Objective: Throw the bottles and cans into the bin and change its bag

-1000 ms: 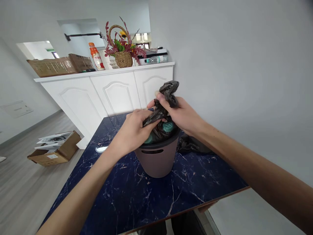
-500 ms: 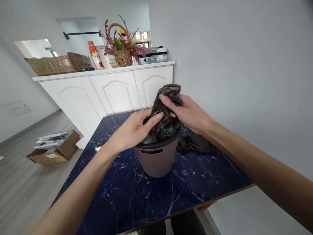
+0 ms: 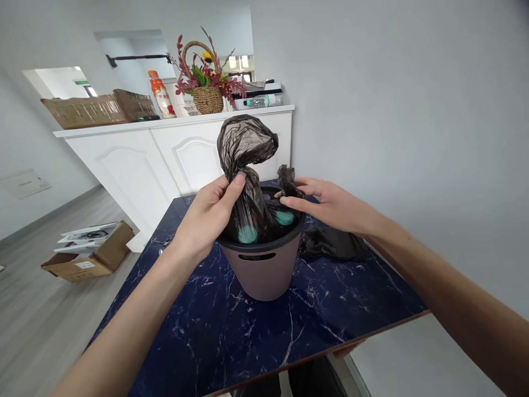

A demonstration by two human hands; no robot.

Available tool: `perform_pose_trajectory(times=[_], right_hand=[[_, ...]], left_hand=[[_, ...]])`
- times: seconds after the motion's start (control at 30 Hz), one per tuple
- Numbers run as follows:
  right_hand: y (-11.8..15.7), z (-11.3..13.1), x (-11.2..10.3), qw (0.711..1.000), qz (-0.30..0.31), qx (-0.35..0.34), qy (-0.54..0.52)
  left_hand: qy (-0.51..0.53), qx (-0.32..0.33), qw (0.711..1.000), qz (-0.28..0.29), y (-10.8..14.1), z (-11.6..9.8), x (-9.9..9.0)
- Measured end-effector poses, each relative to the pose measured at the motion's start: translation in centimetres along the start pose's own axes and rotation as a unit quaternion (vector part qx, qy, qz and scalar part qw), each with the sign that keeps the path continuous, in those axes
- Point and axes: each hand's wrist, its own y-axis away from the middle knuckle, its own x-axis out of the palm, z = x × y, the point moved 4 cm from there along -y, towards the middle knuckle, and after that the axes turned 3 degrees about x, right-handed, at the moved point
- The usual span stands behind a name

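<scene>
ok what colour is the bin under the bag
The bin is a dusty mauve-brown with a black rim, seen clearly in the head view.

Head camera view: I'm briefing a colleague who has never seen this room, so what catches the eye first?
Mid-frame, the left hand and right hand each pinch an end of a dark bin bag inside a small bin on a blue marble table. Behind, a flower basket tops a white cabinet.
</scene>
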Motion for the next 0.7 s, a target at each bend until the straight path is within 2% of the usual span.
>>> perform_pose_trajectory(times=[0.07, 0.13, 0.27, 0.33, 0.37, 0.43, 0.5, 0.57, 0.63, 0.7], right_hand=[[-0.1, -0.2, 0.8, 0.998, -0.036, -0.007, -0.059], [-0.4, -0.2, 1.3, 0.979, -0.075, 0.003, -0.189], [-2.0, 0.3, 1.5, 0.88, -0.126, 0.032, -0.458], [-3.1, 0.4, 1.5, 0.837, -0.139, 0.07, -0.525], [-3.5, 0.4, 1.6, 0.826, -0.138, 0.098, -0.538], [-4.1, 0.5, 2.1, 0.829, -0.113, 0.149, -0.527], [-4.1, 1.1, 3.0, 0.851, -0.06, 0.17, -0.492], [-3.7, 2.1, 3.7, 0.881, 0.015, 0.149, -0.449], [-3.2, 3.4, 4.2, 0.911, 0.084, 0.105, -0.39], [-2.8, 4.5, 4.2, 0.947, 0.102, 0.053, -0.301]], left_hand=[[-0.017, -0.003, 1.0, -0.019, 0.0, 0.3, -0.4], [-0.024, -0.003, 0.999, -0.035, -0.1, 0.6, -0.9], [0.013, 0.013, 0.998, -0.059, 0.2, 0.3, -1.3], [0.05, 0.031, 0.998, -0.037, 0.4, -0.2, -0.9], [0.065, 0.043, 0.997, -0.017, 0.5, -0.5, -0.7], [0.064, 0.062, 0.996, 0.024, 0.6, -1.0, -0.2], [0.019, 0.077, 0.995, 0.055, 0.7, -1.4, 0.2], [-0.065, 0.096, 0.991, 0.063, 0.8, -1.6, 0.4], [-0.162, 0.131, 0.977, 0.036, 0.9, -1.9, 0.5], [-0.263, 0.166, 0.95, 0.023, 1.2, -2.3, 0.9]])
